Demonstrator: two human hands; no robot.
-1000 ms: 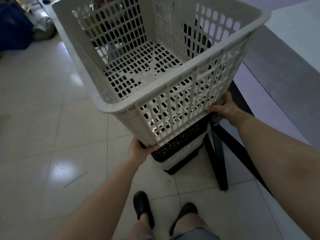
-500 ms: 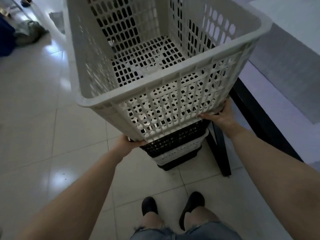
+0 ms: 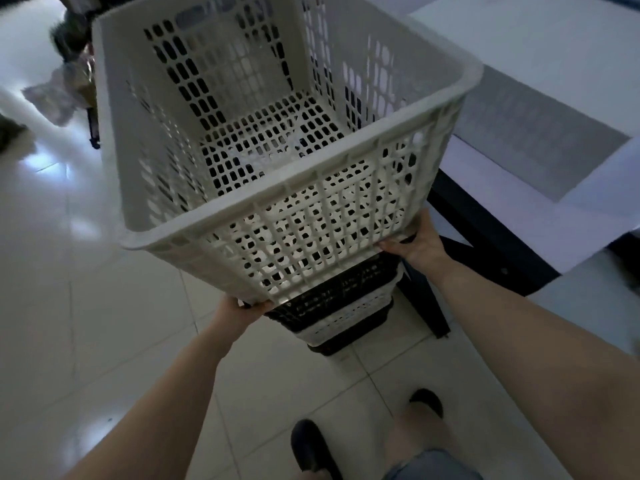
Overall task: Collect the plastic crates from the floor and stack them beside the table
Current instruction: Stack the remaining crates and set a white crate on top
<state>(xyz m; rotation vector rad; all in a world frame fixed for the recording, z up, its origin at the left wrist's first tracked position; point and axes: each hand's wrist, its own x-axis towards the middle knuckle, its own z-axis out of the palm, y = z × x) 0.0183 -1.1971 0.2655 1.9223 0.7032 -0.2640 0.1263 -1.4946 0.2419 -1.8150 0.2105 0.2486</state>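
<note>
A tall white perforated crate [image 3: 311, 188] tops a stack of nested black and white crates [image 3: 343, 313] that stands on the tiled floor beside the table [image 3: 519, 209]. My left hand [image 3: 239, 311] grips the white crate's bottom near-left corner. My right hand [image 3: 415, 245] holds its bottom near-right corner, fingers curled under the edge. The crate's inside holds nothing. The lower crates are mostly hidden behind the top one.
The table's black leg [image 3: 426, 299] stands right next to the stack. Crumpled bags and dark clutter [image 3: 65, 81] lie on the floor at the far left. My two feet in dark shoes [image 3: 311, 445] stand on the tiles just behind the stack.
The view has shifted and the stack now sits further right and closer to the table leg. Both hands keep their hold on the white crate's bottom corners.
</note>
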